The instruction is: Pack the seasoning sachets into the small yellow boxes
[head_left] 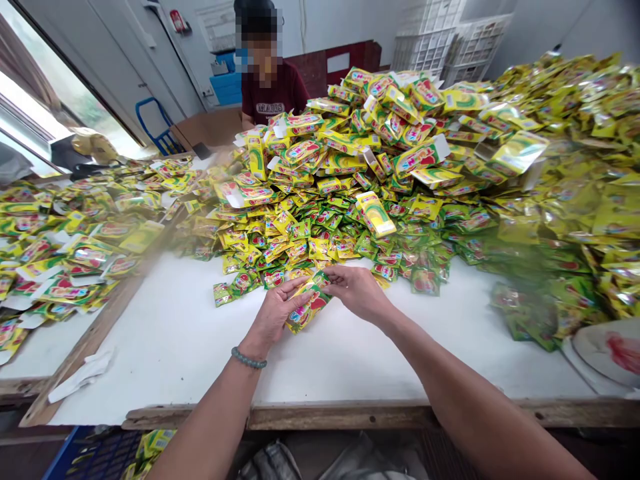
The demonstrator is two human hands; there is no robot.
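My left hand (277, 311) grips a small stack of green and yellow sachets (306, 309) above the white table (175, 347). A beaded bracelet sits on that wrist. My right hand (356, 291) pinches the top end of the same stack from the right, fingers curled. Just beyond both hands spreads a big heap of the same sachets (325, 233), with yellow cartons (375, 213) piled on top of it.
A person in a dark red shirt (273, 93) sits across the table. More sachets cover the left table (60, 247) and the right side (575, 200). White crates (440, 40) stand at the back. A wooden rail (350, 413) edges the table front.
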